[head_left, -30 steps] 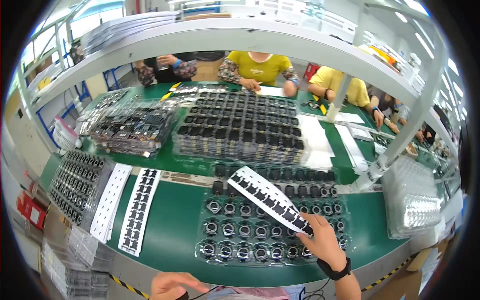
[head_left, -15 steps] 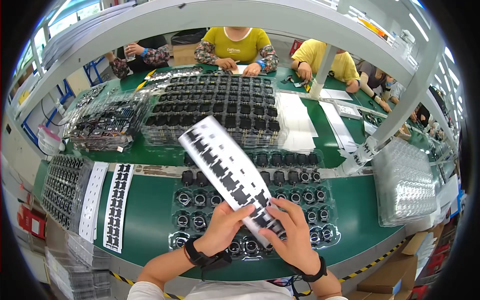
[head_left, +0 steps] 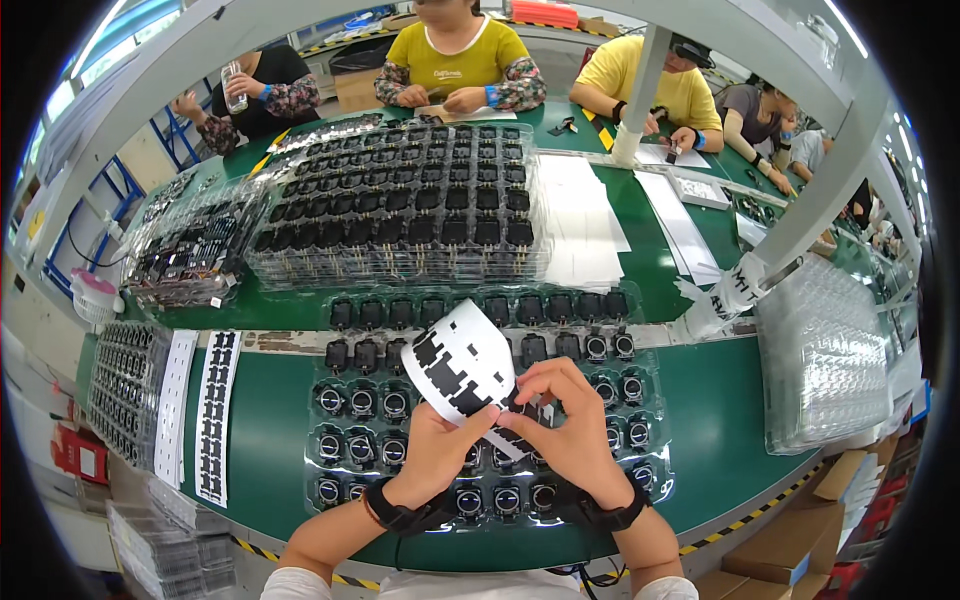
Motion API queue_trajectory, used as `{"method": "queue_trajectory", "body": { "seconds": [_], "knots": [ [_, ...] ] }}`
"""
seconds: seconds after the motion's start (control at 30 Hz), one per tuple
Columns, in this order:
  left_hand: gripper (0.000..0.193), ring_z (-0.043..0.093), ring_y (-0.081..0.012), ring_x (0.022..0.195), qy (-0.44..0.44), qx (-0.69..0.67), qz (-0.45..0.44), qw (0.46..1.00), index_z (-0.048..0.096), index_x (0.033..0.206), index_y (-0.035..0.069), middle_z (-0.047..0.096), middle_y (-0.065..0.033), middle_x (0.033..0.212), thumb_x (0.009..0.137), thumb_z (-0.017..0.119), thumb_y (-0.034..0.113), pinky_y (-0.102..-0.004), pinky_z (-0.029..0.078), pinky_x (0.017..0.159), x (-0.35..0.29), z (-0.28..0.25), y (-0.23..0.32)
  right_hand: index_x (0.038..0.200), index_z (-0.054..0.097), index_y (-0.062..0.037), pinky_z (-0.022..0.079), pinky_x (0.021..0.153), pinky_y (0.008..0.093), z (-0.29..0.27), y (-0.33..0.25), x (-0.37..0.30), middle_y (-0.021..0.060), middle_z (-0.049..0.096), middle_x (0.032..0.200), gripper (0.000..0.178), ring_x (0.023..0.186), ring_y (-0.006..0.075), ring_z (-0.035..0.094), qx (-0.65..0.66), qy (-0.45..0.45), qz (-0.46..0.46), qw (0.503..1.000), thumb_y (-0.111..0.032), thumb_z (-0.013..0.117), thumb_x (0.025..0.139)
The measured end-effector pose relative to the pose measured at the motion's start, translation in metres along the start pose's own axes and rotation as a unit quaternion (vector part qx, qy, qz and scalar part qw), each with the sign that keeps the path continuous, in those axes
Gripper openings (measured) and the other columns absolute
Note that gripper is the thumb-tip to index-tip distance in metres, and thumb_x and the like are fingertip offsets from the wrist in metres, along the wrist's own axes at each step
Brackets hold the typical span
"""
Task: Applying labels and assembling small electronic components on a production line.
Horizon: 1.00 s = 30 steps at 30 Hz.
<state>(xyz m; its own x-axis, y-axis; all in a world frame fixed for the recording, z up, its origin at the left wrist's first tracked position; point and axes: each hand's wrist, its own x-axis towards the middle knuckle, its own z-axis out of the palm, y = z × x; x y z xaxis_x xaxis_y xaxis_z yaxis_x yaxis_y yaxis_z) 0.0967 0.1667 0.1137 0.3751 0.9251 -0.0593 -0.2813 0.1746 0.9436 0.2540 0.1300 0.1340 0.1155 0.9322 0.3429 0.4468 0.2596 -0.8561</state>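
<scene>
Green worktop (head_left: 265, 430) runs across the room, with several co-workers seated along its far side, among them a person in a yellow-green top (head_left: 455, 75) and one in black (head_left: 268, 70) holding a clear bottle (head_left: 236, 92). Nearest the wearer, a clear plastic tray (head_left: 660, 412) carries rows of small black parts, the closer rows showing round rings. Above this tray is a white sheet (head_left: 482, 338) with black stickers, its far end curling upward. Left hand (head_left: 428, 455) grasps the sheet by its near part, thumb on top. Right hand (head_left: 580, 430) is bent over the sheet's right edge, its thumb close to the left one; whether it grips the sheet or a single sticker, I cannot tell. Dark bands circle both wrists. Farther left lie a sticker strip (head_left: 213, 420) and another tray of parts (head_left: 128, 390); beyond are stacked trays (head_left: 400, 265) and, beside these, white papers (head_left: 575, 215).
</scene>
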Motion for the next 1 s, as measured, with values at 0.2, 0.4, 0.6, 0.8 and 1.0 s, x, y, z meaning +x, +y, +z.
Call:
{"method": "queue_trajectory", "body": {
  "seconds": [0.2,0.4,0.6,0.8,1.0],
  "knots": [
    [0.015,0.055,-0.0043,0.070,-0.014,0.075,0.021,0.997,0.063,0.098,-0.002,0.064,-0.0001,0.082,0.085,0.060,0.005,-0.0194,0.043,0.058,-0.002,0.002,-0.005,0.082,0.057,-0.0050,0.047,0.068,0.0237,-0.001,0.019,-0.005,0.0069,0.056,0.097,0.022,0.085,0.0120,0.054,0.129,-0.019,0.057,0.990,0.000,0.074,0.069],
    [0.014,0.054,-0.0040,0.069,-0.001,0.080,0.003,0.997,0.063,0.096,-0.002,0.063,0.0000,0.080,0.084,0.060,0.005,-0.0197,0.042,0.057,0.001,0.003,-0.008,0.081,0.060,-0.0020,0.048,0.071,0.0233,0.002,0.021,-0.005,0.0078,0.056,0.096,0.015,0.083,0.0125,0.057,0.117,-0.043,0.067,0.990,0.003,0.071,0.071],
    [0.014,0.055,-0.0045,0.070,0.016,0.086,0.009,0.996,0.063,0.096,-0.003,0.063,-0.0002,0.081,0.084,0.060,0.005,-0.0208,0.043,0.058,0.002,0.005,-0.007,0.084,0.061,0.0008,0.049,0.071,0.0243,0.001,0.022,-0.005,0.0083,0.057,0.098,0.011,0.081,0.0134,0.059,0.077,-0.041,0.050,0.995,0.002,0.067,0.075],
    [0.015,0.055,-0.0048,0.072,0.023,0.071,0.012,0.997,0.062,0.097,-0.003,0.063,-0.0009,0.084,0.085,0.060,0.005,-0.0214,0.044,0.060,-0.001,0.006,-0.006,0.087,0.060,0.0014,0.048,0.070,0.0248,0.000,0.020,-0.003,0.0089,0.058,0.103,0.008,0.081,0.0127,0.059,0.048,-0.027,0.030,0.998,0.000,0.062,0.080],
    [0.017,0.058,-0.0074,0.075,0.039,-0.011,-0.030,0.999,0.060,0.101,-0.002,0.063,-0.0026,0.089,0.086,0.058,0.006,-0.0225,0.046,0.062,0.001,0.002,-0.011,0.092,0.059,0.0022,0.046,0.068,0.0220,0.001,0.019,-0.003,0.0088,0.058,0.106,0.008,0.081,0.0115,0.059,0.044,-0.026,0.038,0.998,0.000,0.057,0.084]
  ]
}}
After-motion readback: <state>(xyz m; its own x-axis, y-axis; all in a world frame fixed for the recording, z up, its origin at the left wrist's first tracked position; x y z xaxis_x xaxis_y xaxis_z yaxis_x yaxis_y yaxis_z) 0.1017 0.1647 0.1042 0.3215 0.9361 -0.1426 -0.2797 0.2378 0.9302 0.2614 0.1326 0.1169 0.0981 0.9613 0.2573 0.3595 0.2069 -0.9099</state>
